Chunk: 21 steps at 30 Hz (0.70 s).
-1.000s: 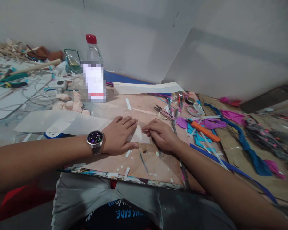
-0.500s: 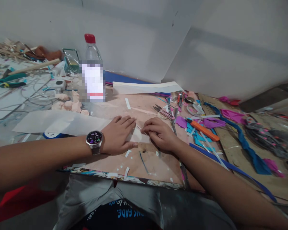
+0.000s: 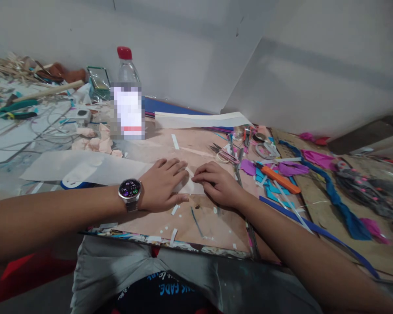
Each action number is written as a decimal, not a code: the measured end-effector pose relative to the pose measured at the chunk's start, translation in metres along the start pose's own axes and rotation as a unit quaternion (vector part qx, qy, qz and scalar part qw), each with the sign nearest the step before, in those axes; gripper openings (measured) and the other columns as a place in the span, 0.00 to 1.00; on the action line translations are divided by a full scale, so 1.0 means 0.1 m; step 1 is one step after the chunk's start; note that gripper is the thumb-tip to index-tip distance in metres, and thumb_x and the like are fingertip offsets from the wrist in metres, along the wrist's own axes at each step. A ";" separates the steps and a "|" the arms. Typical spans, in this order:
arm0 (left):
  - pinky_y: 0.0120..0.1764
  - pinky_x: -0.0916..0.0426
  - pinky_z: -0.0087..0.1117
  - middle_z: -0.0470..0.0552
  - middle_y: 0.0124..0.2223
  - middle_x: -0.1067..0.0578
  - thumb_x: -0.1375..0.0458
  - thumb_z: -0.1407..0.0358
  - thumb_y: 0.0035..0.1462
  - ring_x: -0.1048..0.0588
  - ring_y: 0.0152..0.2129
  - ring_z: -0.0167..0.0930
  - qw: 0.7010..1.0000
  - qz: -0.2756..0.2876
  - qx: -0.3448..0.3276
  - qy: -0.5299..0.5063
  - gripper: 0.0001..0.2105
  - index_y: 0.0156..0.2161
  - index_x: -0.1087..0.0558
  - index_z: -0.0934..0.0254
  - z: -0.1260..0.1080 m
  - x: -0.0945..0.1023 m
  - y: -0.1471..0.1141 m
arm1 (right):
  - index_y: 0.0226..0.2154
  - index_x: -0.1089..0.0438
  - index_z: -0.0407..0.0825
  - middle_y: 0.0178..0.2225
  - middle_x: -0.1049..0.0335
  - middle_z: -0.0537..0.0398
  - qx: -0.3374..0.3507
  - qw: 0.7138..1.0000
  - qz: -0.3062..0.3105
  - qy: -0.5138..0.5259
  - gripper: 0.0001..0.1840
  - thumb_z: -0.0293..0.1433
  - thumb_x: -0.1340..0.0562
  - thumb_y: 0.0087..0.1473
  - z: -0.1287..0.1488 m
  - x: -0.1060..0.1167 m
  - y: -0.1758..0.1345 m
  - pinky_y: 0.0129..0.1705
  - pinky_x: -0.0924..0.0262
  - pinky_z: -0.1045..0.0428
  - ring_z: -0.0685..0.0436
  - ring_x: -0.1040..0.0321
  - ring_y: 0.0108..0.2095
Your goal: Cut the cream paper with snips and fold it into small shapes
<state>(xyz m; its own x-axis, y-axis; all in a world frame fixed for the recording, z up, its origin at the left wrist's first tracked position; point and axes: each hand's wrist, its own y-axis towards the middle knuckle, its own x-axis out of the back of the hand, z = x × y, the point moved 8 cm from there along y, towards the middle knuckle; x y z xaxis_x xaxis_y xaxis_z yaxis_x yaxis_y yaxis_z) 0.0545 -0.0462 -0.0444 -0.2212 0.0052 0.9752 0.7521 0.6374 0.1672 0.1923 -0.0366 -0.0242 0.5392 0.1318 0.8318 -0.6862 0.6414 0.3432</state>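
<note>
A long strip of white paper (image 3: 114,170) runs across the board, its right end between and under my hands. My left hand (image 3: 163,183), with a smartwatch (image 3: 129,190) on the wrist, lies flat on the strip, palm down, fingers stretched out. Close beside it, my right hand (image 3: 218,183) has its fingers pinched together at the strip's right end. What lies between those fingertips is hidden, so I cannot tell whether they grip the paper or a small piece on it.
A red-capped bottle (image 3: 126,72) stands behind. Another paper strip (image 3: 199,119) lies at the back. To the right are scissors (image 3: 224,153), an orange cutter (image 3: 280,179) and coloured scraps. Pliers (image 3: 19,107), cables and wood sticks (image 3: 13,69) crowd the left.
The fingers of both hands have shifted very slightly over the paper. Otherwise the hands and the strip stay in place.
</note>
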 end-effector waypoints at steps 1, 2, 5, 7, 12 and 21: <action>0.64 0.47 0.52 0.61 0.70 0.40 0.53 0.40 0.65 0.41 0.66 0.49 1.000 -0.001 -0.001 0.000 0.33 0.62 0.34 0.64 0.00 0.00 0.00 | 0.42 0.21 0.51 0.43 0.25 0.47 -0.003 1.000 -0.001 -0.001 0.20 0.18 0.43 0.56 -0.01 0.00 -0.01 0.51 0.35 0.39 0.39 0.31 0.46; 0.64 0.47 0.52 0.61 0.70 0.39 0.53 0.40 0.65 0.41 0.66 0.49 1.000 -0.001 -0.001 0.001 0.33 0.62 0.34 0.64 0.00 0.00 0.00 | 0.43 0.21 0.51 0.43 0.26 0.47 -0.005 1.000 -0.002 -0.001 0.20 0.18 0.43 0.56 -0.02 -0.01 -0.01 0.51 0.35 0.39 0.39 0.31 0.46; 0.64 0.46 0.52 0.61 0.71 0.40 0.54 0.40 0.65 0.40 0.65 0.49 1.000 -0.001 0.000 0.005 0.34 0.63 0.35 0.64 -0.01 0.00 0.00 | 0.43 0.22 0.51 0.44 0.27 0.47 -0.008 1.000 -0.001 -0.002 0.20 0.18 0.43 0.56 -0.03 -0.02 -0.02 0.51 0.35 0.40 0.39 0.32 0.46; 0.63 0.46 0.52 0.61 0.71 0.40 0.54 0.40 0.65 0.40 0.66 0.49 1.000 0.001 0.000 0.008 0.34 0.64 0.36 0.64 -0.01 0.00 0.00 | 0.44 0.22 0.51 0.44 0.27 0.47 -0.008 1.000 0.000 -0.003 0.20 0.18 0.43 0.56 -0.02 -0.02 -0.02 0.51 0.34 0.40 0.39 0.32 0.46; 0.64 0.47 0.51 0.62 0.70 0.39 0.55 0.39 0.65 0.40 0.66 0.48 1.000 0.002 0.009 0.003 0.37 0.66 0.38 0.68 0.01 -0.01 0.00 | 0.44 0.22 0.51 0.44 0.26 0.47 -0.006 1.000 0.002 -0.005 0.21 0.18 0.43 0.56 -0.01 -0.01 0.00 0.51 0.34 0.39 0.39 0.32 0.47; 0.64 0.48 0.50 0.63 0.70 0.38 0.56 0.38 0.64 0.40 0.66 0.48 1.000 -0.002 0.015 -0.003 0.39 0.66 0.38 0.68 0.02 -0.03 0.01 | 0.46 0.23 0.51 0.47 0.25 0.47 -0.005 1.000 0.004 -0.006 0.21 0.18 0.43 0.55 -0.01 -0.02 0.00 0.53 0.35 0.37 0.38 0.31 0.48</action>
<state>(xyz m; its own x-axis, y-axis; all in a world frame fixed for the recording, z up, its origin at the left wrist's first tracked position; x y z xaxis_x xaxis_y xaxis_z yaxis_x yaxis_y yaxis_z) 0.0540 -0.0440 -0.0476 -0.2289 0.0072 0.9734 0.7326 0.6598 0.1674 0.1916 -0.0359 -0.0263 0.5276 0.1287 0.8397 -0.6855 0.6484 0.3313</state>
